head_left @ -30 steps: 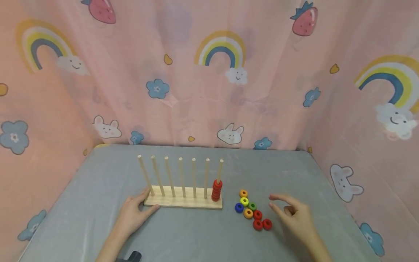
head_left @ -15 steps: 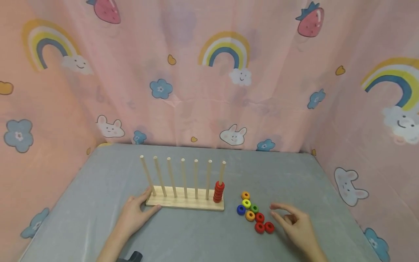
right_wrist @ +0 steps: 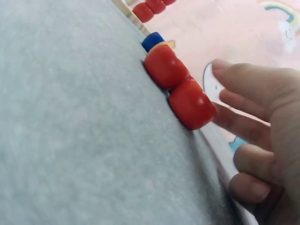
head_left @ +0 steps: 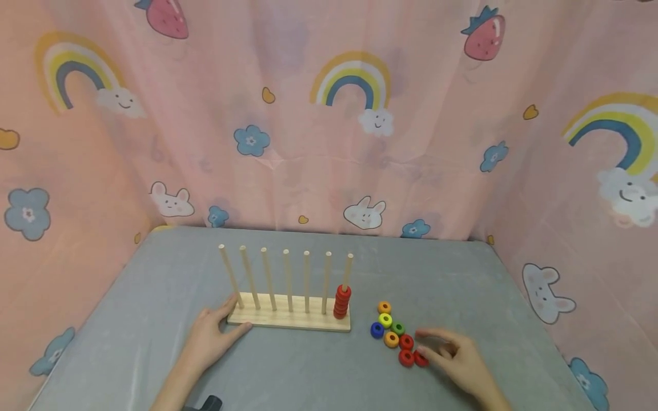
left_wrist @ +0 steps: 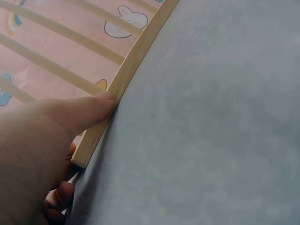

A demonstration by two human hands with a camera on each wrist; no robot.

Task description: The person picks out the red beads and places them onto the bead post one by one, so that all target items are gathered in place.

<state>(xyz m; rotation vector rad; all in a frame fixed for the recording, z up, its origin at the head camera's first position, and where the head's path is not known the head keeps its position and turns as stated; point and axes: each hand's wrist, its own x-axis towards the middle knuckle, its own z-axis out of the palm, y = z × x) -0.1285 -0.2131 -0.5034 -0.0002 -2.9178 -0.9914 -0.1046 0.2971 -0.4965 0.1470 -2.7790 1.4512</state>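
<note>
A wooden peg stand [head_left: 288, 319] with upright rods stands mid-table; several stacked red beads [head_left: 341, 302] fill its right-hand rod. My left hand [head_left: 208, 337] grips the left end of its base. The thumb [left_wrist: 101, 105] lies against the front edge, with the other fingers partly hidden. To the right of the stand is a cluster of loose beads. My right hand [head_left: 457, 362] is over the nearest red bead [right_wrist: 192, 104], thumb and forefinger spread about it. One fingertip appears to meet that bead's side, though contact is hard to tell. A second red bead [right_wrist: 166, 67] adjoins it.
Among the loose beads are a blue bead [head_left: 377, 330], a yellow bead [head_left: 385, 320], a green bead [head_left: 398, 328] and an orange bead [head_left: 384, 307]. A dark object [head_left: 211, 403] shows at the bottom edge. Patterned pink curtain [head_left: 329, 171] surrounds the grey table [head_left: 308, 377].
My right hand has moved left and slightly down from beside the cluster to the nearest red bead, partly covering it. The left hand keeps its place on the stand.
</note>
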